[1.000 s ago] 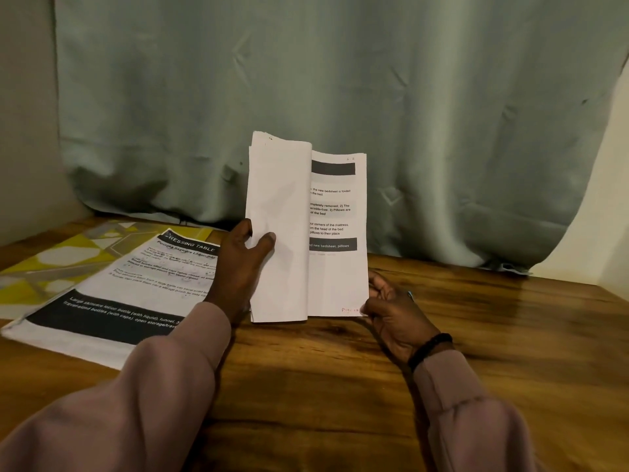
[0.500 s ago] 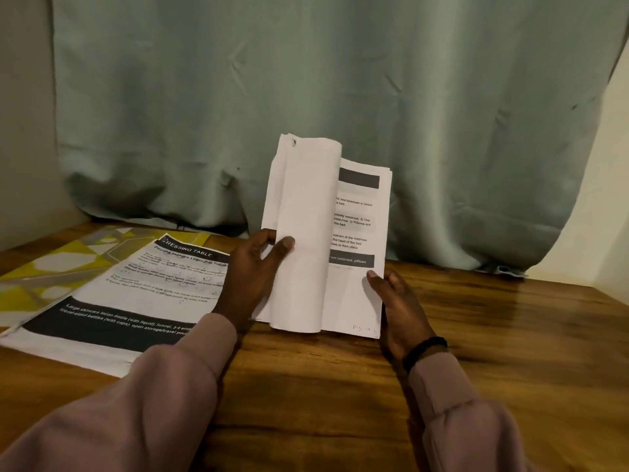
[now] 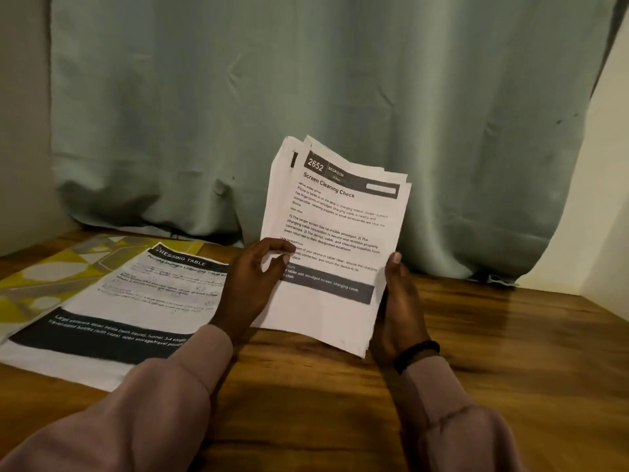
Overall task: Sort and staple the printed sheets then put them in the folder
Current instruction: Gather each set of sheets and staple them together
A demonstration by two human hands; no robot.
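The printed sheets stand tilted above the wooden table, top page headed 2652, held between our 2 hands: our left hand pinches the left edge with thumb and curled fingers, and our right hand cups the right edge with its thumb pressed along it. We judge the upper corners, already fanned and uneven, could slip further if either hold loosens, so a staple would catch only some pages. We could also mix them with the separate sheet lying flat on the yellow folder just to the left.
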